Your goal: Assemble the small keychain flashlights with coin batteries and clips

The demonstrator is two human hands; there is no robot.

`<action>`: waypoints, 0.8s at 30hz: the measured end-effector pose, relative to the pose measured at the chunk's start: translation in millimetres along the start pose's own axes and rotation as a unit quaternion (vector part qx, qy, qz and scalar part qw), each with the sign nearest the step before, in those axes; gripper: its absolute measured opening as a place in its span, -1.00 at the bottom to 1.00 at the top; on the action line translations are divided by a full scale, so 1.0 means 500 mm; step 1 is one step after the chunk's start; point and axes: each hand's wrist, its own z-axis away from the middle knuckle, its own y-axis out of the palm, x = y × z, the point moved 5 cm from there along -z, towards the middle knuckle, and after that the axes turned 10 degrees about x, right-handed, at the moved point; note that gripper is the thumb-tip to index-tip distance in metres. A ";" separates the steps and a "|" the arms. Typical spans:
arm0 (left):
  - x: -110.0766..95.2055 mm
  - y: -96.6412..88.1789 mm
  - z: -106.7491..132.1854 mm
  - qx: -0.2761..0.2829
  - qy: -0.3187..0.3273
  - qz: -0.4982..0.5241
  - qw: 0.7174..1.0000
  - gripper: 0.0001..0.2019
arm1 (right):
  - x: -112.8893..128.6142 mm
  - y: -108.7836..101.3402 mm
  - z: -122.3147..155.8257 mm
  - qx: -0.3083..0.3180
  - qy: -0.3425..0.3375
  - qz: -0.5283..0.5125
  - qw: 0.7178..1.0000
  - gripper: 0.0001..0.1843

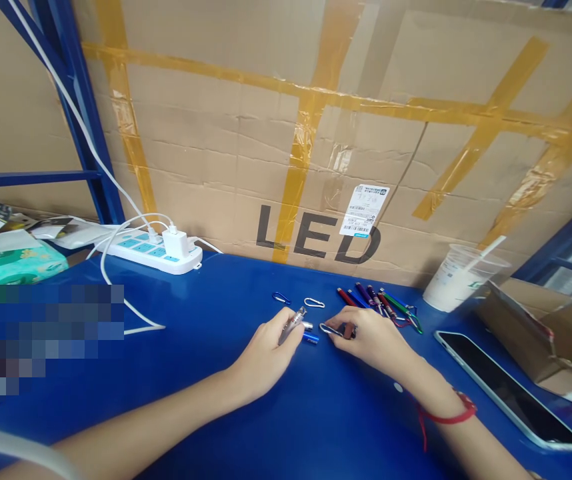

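My left hand [266, 353] is closed around a slim silver pen-shaped metal tube [292, 327], which tilts up to the right. Just beyond those fingers lie a blue metal tube [311, 338] and a short silver one [307, 326], both partly hidden. My right hand [379, 340] pinches a silver carabiner [330, 329] close to the tabletop; a small reddish-brown piece [349, 331] shows between its fingers, too small to name. Farther back, a dark blue carabiner [281, 298] and another silver carabiner [315, 303] lie loose on the blue table [206, 407].
Several coloured pen-shaped tubes [366, 295] with clips lie behind my right hand. On the right are a plastic cup [450, 283] with a straw, a phone [511, 390] and an open carton [526, 333]. A white power strip [176, 263] with cables stands at the back left, before a large cardboard box [206, 167].
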 end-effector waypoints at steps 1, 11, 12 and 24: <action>0.001 0.002 0.000 0.002 -0.003 0.004 1.000 -0.73 | 0.003 0.000 0.000 -0.007 0.003 0.008 1.000 -0.81; 0.003 0.001 -0.001 -0.008 -0.016 0.122 0.992 -0.69 | 0.025 -0.029 0.012 -0.196 -0.114 -0.014 0.974 -0.81; 0.002 0.002 -0.002 -0.008 -0.011 0.138 0.990 -0.69 | 0.036 -0.031 0.018 -0.216 -0.158 -0.034 0.963 -0.81; -0.017 -0.012 -0.004 -0.016 0.072 0.100 0.992 -0.80 | 0.102 -0.020 0.046 -0.201 -0.321 -0.081 0.922 -0.80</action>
